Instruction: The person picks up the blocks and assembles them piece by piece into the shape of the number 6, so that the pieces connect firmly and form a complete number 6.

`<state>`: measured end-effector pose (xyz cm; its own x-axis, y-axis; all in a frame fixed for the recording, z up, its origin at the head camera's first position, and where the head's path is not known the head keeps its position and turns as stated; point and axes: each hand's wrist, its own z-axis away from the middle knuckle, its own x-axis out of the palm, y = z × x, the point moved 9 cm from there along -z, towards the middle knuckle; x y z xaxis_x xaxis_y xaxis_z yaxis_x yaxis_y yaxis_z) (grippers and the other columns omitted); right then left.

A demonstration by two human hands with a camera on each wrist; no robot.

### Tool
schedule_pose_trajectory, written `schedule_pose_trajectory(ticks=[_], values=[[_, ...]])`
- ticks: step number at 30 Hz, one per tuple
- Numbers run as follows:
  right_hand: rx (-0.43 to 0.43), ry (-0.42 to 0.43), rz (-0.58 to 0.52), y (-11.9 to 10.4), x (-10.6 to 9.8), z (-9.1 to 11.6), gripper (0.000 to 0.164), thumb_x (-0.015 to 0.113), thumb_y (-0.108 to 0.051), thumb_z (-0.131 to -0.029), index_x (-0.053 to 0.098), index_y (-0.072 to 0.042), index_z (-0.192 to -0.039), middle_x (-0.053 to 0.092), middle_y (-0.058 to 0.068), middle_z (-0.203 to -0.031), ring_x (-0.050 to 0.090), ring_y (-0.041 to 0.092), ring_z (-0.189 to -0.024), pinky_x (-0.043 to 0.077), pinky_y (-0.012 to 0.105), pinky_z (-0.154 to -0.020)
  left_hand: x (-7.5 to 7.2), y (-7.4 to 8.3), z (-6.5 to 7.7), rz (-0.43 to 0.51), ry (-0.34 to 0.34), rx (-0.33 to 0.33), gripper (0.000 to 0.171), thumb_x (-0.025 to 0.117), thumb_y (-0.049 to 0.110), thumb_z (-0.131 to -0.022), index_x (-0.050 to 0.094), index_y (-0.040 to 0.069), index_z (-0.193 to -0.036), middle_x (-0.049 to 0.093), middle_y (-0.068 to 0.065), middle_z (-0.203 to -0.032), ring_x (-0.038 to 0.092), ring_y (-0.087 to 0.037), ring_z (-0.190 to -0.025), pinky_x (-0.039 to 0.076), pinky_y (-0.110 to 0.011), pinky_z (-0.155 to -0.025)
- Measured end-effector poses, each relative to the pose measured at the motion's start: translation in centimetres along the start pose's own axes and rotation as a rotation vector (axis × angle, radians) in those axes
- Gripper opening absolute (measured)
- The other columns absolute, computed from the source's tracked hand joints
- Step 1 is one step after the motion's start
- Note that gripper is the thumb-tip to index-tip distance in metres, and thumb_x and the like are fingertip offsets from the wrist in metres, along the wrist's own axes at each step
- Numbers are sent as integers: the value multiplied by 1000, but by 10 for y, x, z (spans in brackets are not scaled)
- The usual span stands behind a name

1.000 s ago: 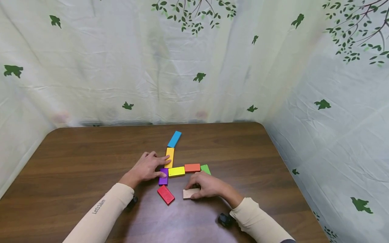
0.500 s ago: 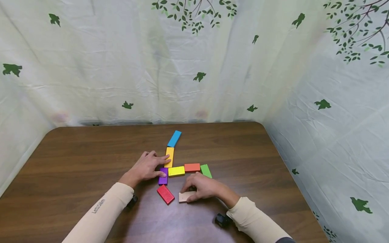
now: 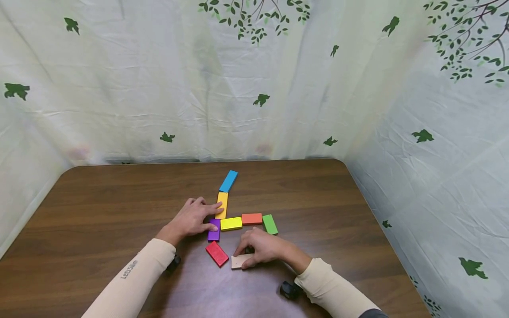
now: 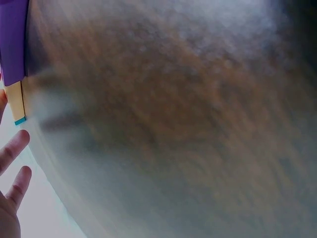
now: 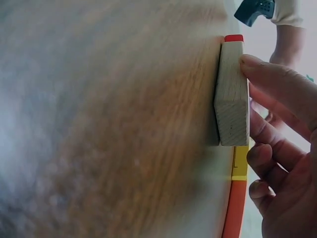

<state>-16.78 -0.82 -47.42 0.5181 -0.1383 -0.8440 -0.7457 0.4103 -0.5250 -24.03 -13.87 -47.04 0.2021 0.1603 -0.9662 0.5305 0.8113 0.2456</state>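
My right hand (image 3: pixel 260 245) pinches a plain wooden block (image 3: pixel 238 262) between thumb and fingers; it lies on the table just right of a tilted red block (image 3: pixel 217 254). With fingers spread, my left hand (image 3: pixel 192 217) rests on two blocks: the index finger touches an orange-yellow block (image 3: pixel 222 201), the thumb a purple block (image 3: pixel 213 234). In the right wrist view the wooden block (image 5: pixel 232 94) shows its grain, thumb along its edge. The left wrist view catches only part of the purple block (image 4: pixel 12 39) and some fingertips.
Beyond the orange-yellow block, a blue block (image 3: pixel 228 181) slants away. Rightward from the purple one run a yellow block (image 3: pixel 231 224), an orange-red block (image 3: pixel 252 219) and a slanted green block (image 3: pixel 270 224). A leaf-print curtain (image 3: pixel 222 110) hangs behind the brown table (image 3: pixel 119 207).
My right hand has slid the wooden block left and toward me, closer to the red block, uncovering more of the green block. My left hand has stayed in place.
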Motion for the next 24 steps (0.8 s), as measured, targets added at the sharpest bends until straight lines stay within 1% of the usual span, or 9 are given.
schedule_pose_trajectory(ticks=[7, 11, 16, 24], values=[[-11, 3, 1, -3, 2, -2, 31, 79, -33, -81, 76, -18, -108, 66, -14, -91, 51, -4, -81, 33, 14, -72, 1, 0, -1, 8, -6, -5, 66, 72, 48, -80, 56, 20, -137, 48, -2, -145, 45, -23, -103, 32, -48, -89], [-10, 1, 11, -4, 3, -2, 32, 79, -34, -80, 76, -19, -108, 65, -15, -89, 51, -4, -79, 33, 15, -71, 1, 0, 0, 8, -9, -9, 66, 72, 49, -79, 56, 21, -137, 48, -2, -145, 45, -24, -103, 32, -46, -87], [-16, 7, 24, -5, 3, -2, 31, 79, -34, -80, 76, -19, -107, 66, -15, -90, 52, -4, -80, 33, 15, -71, 0, 0, 0, 6, -2, -5, 66, 72, 48, -79, 56, 20, -137, 49, -2, -145, 45, -23, -102, 32, -45, -86], [-24, 15, 36, -7, 4, -3, 31, 79, -36, -81, 76, -19, -107, 66, -15, -90, 52, -4, -81, 34, 14, -73, 1, 0, 0, 5, 1, -8, 65, 73, 47, -79, 56, 20, -137, 48, -1, -145, 45, -23, -102, 32, -48, -89]])
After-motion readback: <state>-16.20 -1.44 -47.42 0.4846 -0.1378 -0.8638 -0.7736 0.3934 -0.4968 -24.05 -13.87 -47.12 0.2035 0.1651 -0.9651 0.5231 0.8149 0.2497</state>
